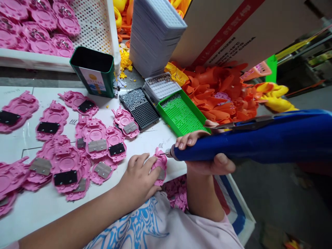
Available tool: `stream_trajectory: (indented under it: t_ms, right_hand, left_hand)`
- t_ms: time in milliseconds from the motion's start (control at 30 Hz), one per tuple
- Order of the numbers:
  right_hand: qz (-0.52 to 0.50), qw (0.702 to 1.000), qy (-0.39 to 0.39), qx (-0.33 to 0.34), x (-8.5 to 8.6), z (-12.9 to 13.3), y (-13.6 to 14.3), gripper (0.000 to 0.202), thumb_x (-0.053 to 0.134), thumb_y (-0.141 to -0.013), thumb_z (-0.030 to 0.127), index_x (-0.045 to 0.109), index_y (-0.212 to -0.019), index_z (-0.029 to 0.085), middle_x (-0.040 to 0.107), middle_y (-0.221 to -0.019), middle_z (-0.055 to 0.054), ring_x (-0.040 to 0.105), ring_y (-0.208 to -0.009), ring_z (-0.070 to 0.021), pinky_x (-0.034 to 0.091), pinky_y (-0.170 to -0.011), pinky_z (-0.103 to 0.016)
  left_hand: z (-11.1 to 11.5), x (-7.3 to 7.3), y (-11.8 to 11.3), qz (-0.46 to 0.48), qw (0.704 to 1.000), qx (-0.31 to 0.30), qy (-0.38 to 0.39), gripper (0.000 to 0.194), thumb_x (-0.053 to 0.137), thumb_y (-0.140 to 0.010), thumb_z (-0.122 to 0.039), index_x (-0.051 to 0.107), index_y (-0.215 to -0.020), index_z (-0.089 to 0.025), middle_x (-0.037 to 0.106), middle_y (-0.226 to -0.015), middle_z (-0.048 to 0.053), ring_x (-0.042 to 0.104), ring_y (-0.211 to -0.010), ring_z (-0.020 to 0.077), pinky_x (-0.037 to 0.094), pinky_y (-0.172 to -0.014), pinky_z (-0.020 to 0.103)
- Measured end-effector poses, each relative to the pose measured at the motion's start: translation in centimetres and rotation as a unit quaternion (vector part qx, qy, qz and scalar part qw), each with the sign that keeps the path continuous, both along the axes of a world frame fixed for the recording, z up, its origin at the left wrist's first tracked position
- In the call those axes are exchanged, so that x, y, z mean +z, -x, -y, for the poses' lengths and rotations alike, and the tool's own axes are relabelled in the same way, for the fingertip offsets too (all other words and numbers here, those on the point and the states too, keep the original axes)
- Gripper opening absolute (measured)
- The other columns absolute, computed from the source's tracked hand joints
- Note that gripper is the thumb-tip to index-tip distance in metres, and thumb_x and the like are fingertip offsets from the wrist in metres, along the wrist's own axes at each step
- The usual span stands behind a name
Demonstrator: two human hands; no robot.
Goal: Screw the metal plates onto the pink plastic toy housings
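My right hand (207, 152) wraps round a blue electric screwdriver (241, 138), held nearly level, its bit pointing left. The bit's tip meets the upper part of a pink plastic casing (161, 162) at the table's front edge. My left hand (141, 176) grips that casing from its left side, fingers lying over it; a grey plate shows on its lower part. Left of my hand lie several more pink casings (95, 135), some with black plates, some with grey ones. Beyond my hands are a green screw tray (181, 116) and a black screw tray (145, 116), both partly filled with small metal screws.
A dark green bin (90, 72) stands behind the casings. A white crate (93, 24) of pink casings is at the back left. Stacked white trays (155, 38) rise at the centre back, beside orange parts (207, 90) and a large cardboard box (233, 31).
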State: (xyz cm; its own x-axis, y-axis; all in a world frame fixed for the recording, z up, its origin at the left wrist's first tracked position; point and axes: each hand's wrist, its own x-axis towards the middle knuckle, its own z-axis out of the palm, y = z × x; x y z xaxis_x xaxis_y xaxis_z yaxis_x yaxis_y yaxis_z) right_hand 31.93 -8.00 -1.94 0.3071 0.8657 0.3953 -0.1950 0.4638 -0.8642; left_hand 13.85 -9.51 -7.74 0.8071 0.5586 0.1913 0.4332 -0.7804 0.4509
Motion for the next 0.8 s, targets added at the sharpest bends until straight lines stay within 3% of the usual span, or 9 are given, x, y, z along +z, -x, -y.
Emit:
stream_trajectory:
  t_ms: [300, 533, 800]
  right_hand:
    - [0.072, 0.997, 0.003, 0.018, 0.4, 0.9, 2.0, 0.04, 0.065, -0.073, 0.04, 0.056, -0.109, 0.025, 0.059, -0.071, 0.0, 0.057, -0.058, -0.0161, 0.05, -0.054, -0.033]
    - [0.114, 0.991, -0.03, 0.057, 0.0, 0.2, 1.8, 0.043, 0.065, -0.075, 0.043, 0.057, -0.112, 0.023, 0.057, -0.068, 0.001, 0.056, -0.054, -0.0155, 0.049, -0.05, -0.032]
    - [0.041, 0.996, -0.027, 0.081, 0.3, 0.1, 0.5, 0.046, 0.062, -0.073, 0.043, 0.059, -0.115, 0.024, 0.06, -0.067, 0.0, 0.057, -0.055, -0.017, 0.049, -0.052, -0.033]
  left_hand:
    - [0.0, -0.1, -0.1, -0.001, 1.0, -0.001, 0.008, 0.042, 0.071, -0.075, -0.043, 0.06, -0.108, -0.02, 0.058, -0.121, 0.008, 0.043, -0.114, 0.0306, 0.029, -0.091, 0.045]
    - [0.2, -0.1, -0.1, 0.017, 1.0, 0.015, -0.007, 0.046, 0.074, -0.071, -0.042, 0.059, -0.108, -0.018, 0.059, -0.116, 0.01, 0.043, -0.111, 0.0306, 0.029, -0.09, 0.043]
    - [0.0, 0.1, -0.1, 0.004, 1.0, 0.009, 0.008, 0.043, 0.068, -0.077, -0.043, 0.059, -0.113, -0.02, 0.057, -0.121, 0.01, 0.044, -0.114, 0.0307, 0.031, -0.091, 0.045]
